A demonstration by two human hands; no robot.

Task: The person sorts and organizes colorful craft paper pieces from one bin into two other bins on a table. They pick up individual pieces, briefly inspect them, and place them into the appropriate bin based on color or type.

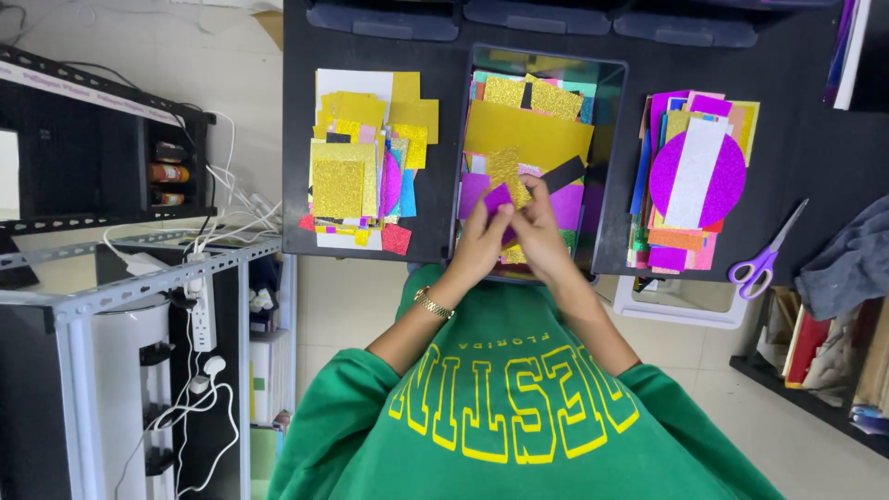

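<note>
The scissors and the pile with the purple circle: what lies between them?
Bare black table lies between the scissors and the pile with the purple circle, seen in the head view.

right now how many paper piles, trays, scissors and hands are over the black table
loose glitter paper piles: 2
tray of glitter paper: 1
purple scissors: 1
hands, left hand and right hand, both on a purple scrap: 2
total: 6

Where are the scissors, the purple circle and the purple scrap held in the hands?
scissors (765, 260): head view, on the purple handles.
purple circle (728, 181): head view, on its right part, beside the white strip.
purple scrap (497, 196): head view, on its top above the fingers.
</note>
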